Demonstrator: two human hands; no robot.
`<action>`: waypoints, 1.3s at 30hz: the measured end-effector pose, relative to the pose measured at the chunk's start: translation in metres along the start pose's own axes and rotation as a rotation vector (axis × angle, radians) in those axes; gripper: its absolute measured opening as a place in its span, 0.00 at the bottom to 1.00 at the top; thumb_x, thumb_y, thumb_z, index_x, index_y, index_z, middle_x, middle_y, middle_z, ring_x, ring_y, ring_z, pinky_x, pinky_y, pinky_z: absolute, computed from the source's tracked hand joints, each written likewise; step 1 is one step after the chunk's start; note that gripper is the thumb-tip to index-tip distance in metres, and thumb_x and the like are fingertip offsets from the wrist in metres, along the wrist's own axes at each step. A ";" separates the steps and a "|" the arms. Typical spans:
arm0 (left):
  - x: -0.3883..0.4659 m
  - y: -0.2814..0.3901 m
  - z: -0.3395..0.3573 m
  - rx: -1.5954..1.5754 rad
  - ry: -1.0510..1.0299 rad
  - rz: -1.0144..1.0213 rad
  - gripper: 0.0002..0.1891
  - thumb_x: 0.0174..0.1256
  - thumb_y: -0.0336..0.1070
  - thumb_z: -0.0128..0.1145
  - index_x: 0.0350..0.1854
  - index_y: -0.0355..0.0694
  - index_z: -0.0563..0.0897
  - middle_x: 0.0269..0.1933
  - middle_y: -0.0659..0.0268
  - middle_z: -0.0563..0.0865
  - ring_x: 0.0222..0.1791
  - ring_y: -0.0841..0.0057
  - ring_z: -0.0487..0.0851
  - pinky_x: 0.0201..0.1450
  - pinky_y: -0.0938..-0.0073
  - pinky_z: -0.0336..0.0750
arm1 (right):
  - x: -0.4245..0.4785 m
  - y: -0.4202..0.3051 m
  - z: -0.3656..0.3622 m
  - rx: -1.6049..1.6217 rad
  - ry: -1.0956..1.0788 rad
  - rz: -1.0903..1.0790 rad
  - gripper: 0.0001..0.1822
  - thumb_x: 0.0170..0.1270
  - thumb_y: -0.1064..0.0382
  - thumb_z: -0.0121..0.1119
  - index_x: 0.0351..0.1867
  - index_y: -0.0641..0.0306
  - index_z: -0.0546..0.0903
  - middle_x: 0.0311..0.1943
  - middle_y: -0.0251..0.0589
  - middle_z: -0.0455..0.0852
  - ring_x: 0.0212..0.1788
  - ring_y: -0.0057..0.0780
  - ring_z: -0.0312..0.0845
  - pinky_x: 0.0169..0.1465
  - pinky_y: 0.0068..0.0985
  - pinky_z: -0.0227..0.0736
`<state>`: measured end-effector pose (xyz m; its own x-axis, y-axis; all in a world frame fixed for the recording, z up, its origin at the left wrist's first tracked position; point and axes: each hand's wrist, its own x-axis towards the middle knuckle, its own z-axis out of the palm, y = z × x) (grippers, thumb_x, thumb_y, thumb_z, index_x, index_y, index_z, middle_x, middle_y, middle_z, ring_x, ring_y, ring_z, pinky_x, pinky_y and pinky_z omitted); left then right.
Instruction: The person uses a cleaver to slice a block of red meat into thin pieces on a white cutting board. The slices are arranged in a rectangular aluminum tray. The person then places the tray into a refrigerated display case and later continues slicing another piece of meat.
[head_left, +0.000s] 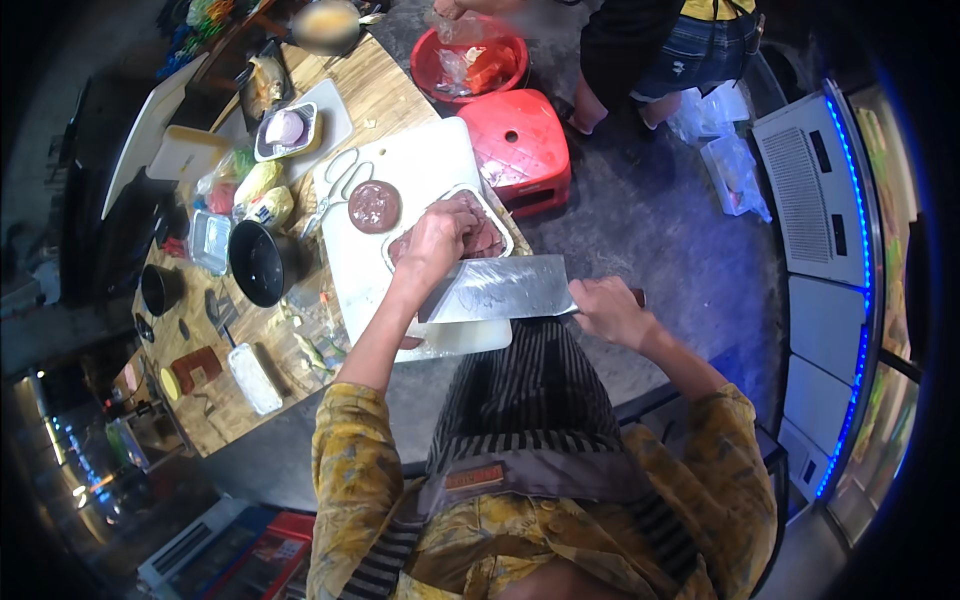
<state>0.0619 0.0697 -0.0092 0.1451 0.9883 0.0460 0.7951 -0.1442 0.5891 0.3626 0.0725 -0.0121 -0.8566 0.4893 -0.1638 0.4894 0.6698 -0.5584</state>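
My right hand (611, 309) grips the handle of a broad Chinese cleaver (499, 289), its blade lying across the near part of a white cutting board (442, 142). My left hand (441, 231) reaches into a white-rimmed tray of sliced dark red meat (484, 234). Its fingers are curled down among the slices, and whether they pinch any is hidden. Left of the tray, a round, glossy dark red piece of meat (374, 206) rests on the board. Beside that lie metal kitchen scissors (337, 189). Below the blade, a small dark piece (410, 343) is partly hidden by my left forearm.
Black bowls (257, 262), a clear plastic container (209, 241), wrapped vegetables (262, 191) and a tray with a peeled onion (285, 129) occupy the wooden table (315, 262). Beyond its right edge stand a red plastic stool (517, 146), a red basin (469, 64) and another person (675, 52).
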 end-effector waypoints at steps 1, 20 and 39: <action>-0.001 0.005 -0.006 0.005 0.002 0.010 0.12 0.45 0.17 0.57 0.32 0.37 0.85 0.35 0.56 0.85 0.36 0.58 0.81 0.42 0.65 0.76 | -0.004 -0.003 0.000 -0.003 -0.020 -0.010 0.13 0.49 0.66 0.60 0.33 0.67 0.71 0.27 0.48 0.81 0.33 0.48 0.80 0.39 0.40 0.72; -0.269 0.025 0.010 -0.170 0.693 -0.832 0.09 0.51 0.21 0.65 0.35 0.34 0.84 0.35 0.61 0.85 0.34 0.76 0.83 0.37 0.77 0.78 | 0.006 -0.090 0.039 0.434 -0.409 -0.005 0.16 0.62 0.56 0.54 0.35 0.69 0.68 0.21 0.57 0.76 0.29 0.59 0.74 0.33 0.46 0.66; -0.236 0.012 0.036 -0.280 0.752 -0.778 0.15 0.47 0.15 0.57 0.38 0.35 0.84 0.37 0.55 0.82 0.38 0.60 0.83 0.42 0.68 0.76 | 0.044 -0.138 0.041 0.124 -0.427 -0.167 0.12 0.59 0.66 0.56 0.28 0.74 0.68 0.17 0.57 0.75 0.24 0.59 0.75 0.31 0.47 0.68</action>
<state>0.0581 -0.1666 -0.0418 -0.8032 0.5957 0.0060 0.3393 0.4492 0.8265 0.2510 -0.0212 0.0242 -0.9253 0.0901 -0.3685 0.3384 0.6351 -0.6944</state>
